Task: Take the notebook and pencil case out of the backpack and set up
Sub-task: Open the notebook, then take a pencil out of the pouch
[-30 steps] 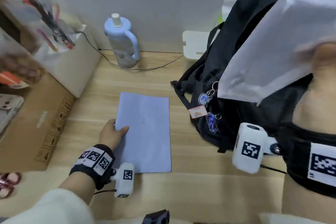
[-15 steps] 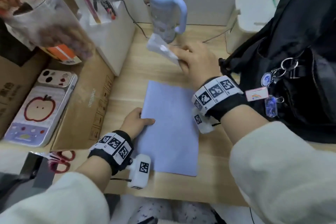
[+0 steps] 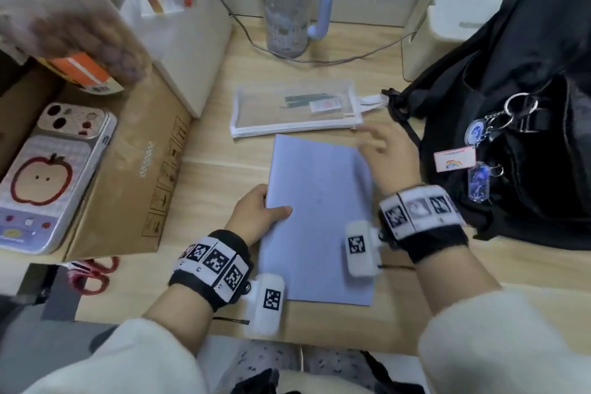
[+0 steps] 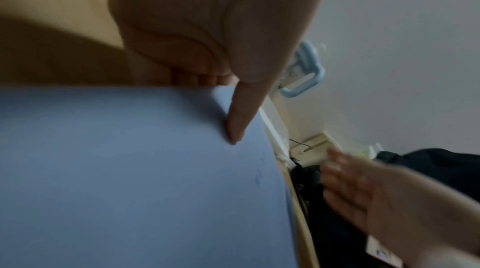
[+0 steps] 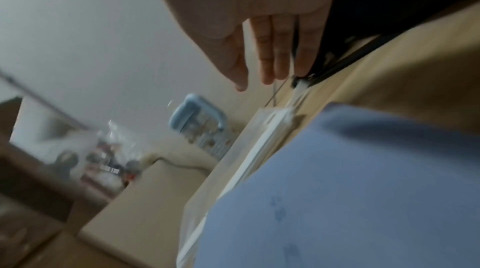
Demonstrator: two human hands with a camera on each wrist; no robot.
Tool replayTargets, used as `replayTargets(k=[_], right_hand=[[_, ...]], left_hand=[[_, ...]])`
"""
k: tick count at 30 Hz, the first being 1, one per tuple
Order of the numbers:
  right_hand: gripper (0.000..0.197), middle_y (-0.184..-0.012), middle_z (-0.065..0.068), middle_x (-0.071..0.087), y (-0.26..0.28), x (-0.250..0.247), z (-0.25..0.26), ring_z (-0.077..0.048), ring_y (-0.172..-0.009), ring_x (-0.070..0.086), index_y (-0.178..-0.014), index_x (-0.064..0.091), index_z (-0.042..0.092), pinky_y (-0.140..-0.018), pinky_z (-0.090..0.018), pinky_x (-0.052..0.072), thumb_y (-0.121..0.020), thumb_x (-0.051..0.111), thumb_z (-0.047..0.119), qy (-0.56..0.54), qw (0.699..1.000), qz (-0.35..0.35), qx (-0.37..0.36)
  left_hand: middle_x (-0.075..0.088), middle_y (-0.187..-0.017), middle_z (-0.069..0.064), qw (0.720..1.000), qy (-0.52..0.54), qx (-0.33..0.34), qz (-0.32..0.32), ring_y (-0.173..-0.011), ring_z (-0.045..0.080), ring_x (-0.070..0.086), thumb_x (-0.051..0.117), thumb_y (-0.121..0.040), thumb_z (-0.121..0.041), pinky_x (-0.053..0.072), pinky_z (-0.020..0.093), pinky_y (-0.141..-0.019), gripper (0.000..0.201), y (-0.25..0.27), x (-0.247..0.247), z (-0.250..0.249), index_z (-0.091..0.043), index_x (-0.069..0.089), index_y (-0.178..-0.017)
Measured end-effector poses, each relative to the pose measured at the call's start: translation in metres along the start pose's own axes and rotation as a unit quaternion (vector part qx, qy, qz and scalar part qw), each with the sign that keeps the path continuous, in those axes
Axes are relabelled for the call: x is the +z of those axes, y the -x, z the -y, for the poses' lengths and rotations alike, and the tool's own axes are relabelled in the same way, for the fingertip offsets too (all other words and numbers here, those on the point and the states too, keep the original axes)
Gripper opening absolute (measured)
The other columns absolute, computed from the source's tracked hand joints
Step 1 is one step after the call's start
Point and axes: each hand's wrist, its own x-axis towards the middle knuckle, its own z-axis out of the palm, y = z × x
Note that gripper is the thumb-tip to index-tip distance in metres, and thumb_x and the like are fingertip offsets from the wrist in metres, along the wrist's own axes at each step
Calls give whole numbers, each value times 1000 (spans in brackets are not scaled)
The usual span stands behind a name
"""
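Note:
A light blue notebook (image 3: 319, 217) lies flat on the wooden desk (image 3: 217, 169). My left hand (image 3: 268, 205) pinches its left edge, thumb (image 4: 239, 124) on the cover (image 4: 130, 169). Just beyond the notebook's top edge lies a clear pencil case (image 3: 297, 109) with white trim and a few pens inside. My right hand (image 3: 380, 147) hovers open and blurred over the notebook's upper right corner, fingers (image 5: 272, 46) straight, holding nothing. The black backpack (image 3: 527, 105) stands at the right with key charms hanging on it. In the right wrist view the pencil case (image 5: 259, 139) borders the notebook (image 5: 363, 190).
A blue water bottle (image 3: 287, 9) stands behind the pencil case, with a cable (image 3: 335, 59) running past its base. At the left are a cardboard box (image 3: 128, 169), a phone in an apple case (image 3: 48, 176) and red scissors (image 3: 89, 275). A white box (image 3: 447, 9) sits at the back right.
The right hand carried the pencil case out of the backpack, laid it above the notebook, let go and drew back. The left hand stayed on the notebook's edge.

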Motion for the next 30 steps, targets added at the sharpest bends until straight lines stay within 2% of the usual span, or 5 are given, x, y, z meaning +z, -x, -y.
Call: replayTargets(k=[5,10,16,22,30], right_hand=[[42,-107,-9,46,61,-26,-57,7,-88,48,-120,53,9,-82,-2,33,-79,52,-1,26,990,-41,131],[18,-90,-2,37,81,-12,-75,-17,-86,38,-80,52,25,-74,-28,38,-78,54,7,-8,979,35,199],[40,-106,-7,35,93,-21,-76,-16,-95,38,-118,56,24,-89,-25,37,-82,49,8,-58,975,48,208],[31,-105,-8,38,97,-31,-75,2,-73,40,-109,61,15,-56,7,33,-83,48,6,-61,980,61,179],[26,-100,-10,68,99,-53,-50,-19,-84,63,-90,68,26,-80,-34,48,-83,53,6,-242,954,18,178]], left_hand=[[66,-87,1,982,-178,54,-36,-83,23,60,70,-72,-22,44,30,-67,23,-2,10,-20,-14,62,-91],[54,-71,-4,976,-182,67,-102,-70,22,53,77,-64,-21,36,29,-55,39,1,29,-18,-12,48,-88],[61,-91,5,954,-257,62,-141,-81,27,56,72,-68,-33,39,33,-67,36,13,49,-4,-15,47,-87],[60,-92,8,957,-237,68,-152,-82,29,56,70,-72,-29,36,33,-67,30,14,55,0,-12,49,-85],[60,-102,7,979,-183,75,-44,-103,27,59,73,-72,-33,38,26,-78,27,21,57,-20,-16,63,-91]])
